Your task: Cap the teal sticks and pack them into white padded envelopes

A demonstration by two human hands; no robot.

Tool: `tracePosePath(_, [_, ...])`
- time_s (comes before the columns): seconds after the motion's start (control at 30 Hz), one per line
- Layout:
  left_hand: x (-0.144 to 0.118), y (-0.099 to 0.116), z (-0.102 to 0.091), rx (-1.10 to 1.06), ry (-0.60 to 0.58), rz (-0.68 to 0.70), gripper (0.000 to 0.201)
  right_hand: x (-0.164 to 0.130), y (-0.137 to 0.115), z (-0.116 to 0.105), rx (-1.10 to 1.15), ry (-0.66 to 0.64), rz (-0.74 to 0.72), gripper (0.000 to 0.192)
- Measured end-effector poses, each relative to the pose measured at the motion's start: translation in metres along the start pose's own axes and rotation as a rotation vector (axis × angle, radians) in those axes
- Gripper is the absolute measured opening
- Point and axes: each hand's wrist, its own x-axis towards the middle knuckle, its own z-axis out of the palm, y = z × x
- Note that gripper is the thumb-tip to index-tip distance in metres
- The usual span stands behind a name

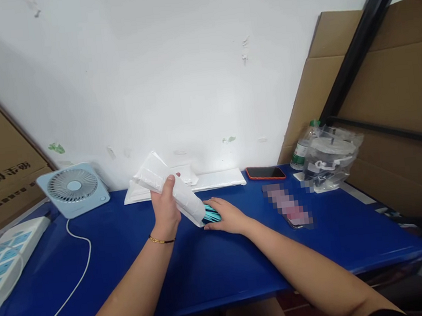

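My left hand [166, 208] is wrapped round a white plastic packet [185, 201], which tilts down to the right above the table. From the packet's lower end sticks a bundle of thin teal strips [212, 213]; what they are I cannot make out. My right hand [226, 215] grips this bundle close to the packet's mouth, fingers over the top and thumb below. How much of the bundle lies inside the packet is hidden. Behind my hands, flat white packets [217, 179] lie along the wall.
A light blue fan [74, 188] and a white power strip [12, 257] with a white cable stand on the blue table [216, 278] at left. Rightward lie an orange-edged phone [265, 173], a blurred-out phone-like object [289, 207], a bottle [303, 151] and a bagged cup [327, 158]. Cardboard [396, 88] leans at right.
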Motion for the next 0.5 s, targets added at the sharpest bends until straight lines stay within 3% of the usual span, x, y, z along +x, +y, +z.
tracePosePath(0.13, [0.01, 0.022, -0.001, 0.09, -0.049, 0.076, 0.041, 0.0, 0.002, -0.001, -0.13, -0.039, -0.075, 0.061])
tracePosePath(0.5, [0.017, 0.097, 0.006, 0.242, -0.18, 0.243, 0.036, -0.004, 0.004, -0.003, -0.165, -0.118, -0.106, 0.06])
